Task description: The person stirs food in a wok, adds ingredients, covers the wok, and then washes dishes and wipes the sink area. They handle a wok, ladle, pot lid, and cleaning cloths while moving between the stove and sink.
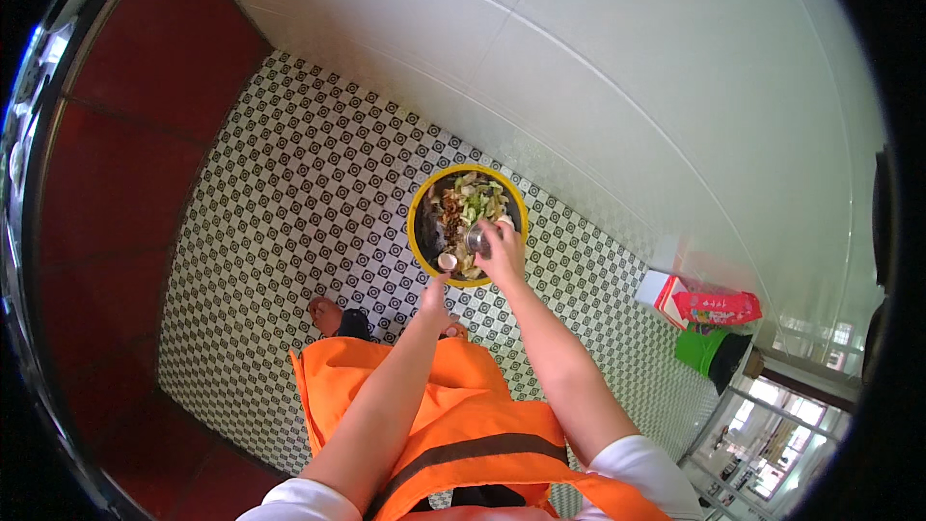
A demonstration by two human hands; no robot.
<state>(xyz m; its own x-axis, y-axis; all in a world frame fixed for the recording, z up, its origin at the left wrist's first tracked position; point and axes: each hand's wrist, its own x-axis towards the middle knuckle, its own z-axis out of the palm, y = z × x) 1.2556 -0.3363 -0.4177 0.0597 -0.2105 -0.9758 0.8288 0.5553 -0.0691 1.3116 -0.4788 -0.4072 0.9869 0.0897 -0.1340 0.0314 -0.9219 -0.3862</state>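
Note:
A round bin with a yellow rim (414, 231) stands on the floor before me. Inside lie food scraps, among them green leaf pieces (474, 202) and brown bits (452, 210). My right hand (503, 253) is over the bin's right part, gripping a small shiny metal container (477, 239), tilted on its side. What the container holds is too small to tell. Close to the near rim is my left hand (434, 297), its thumb side up and its other fingers mostly hidden. Just beyond its tip shows a white eggshell piece (447, 261); whether they touch is unclear.
Tiled wall (579, 123) rises close behind the bin. Dark red panels (137, 181) border the patterned floor (289, 195) at left. At right stand a red package (720, 306), a white box (652, 287) and a green container (700, 349). My orange apron (448, 412) hangs below my arms.

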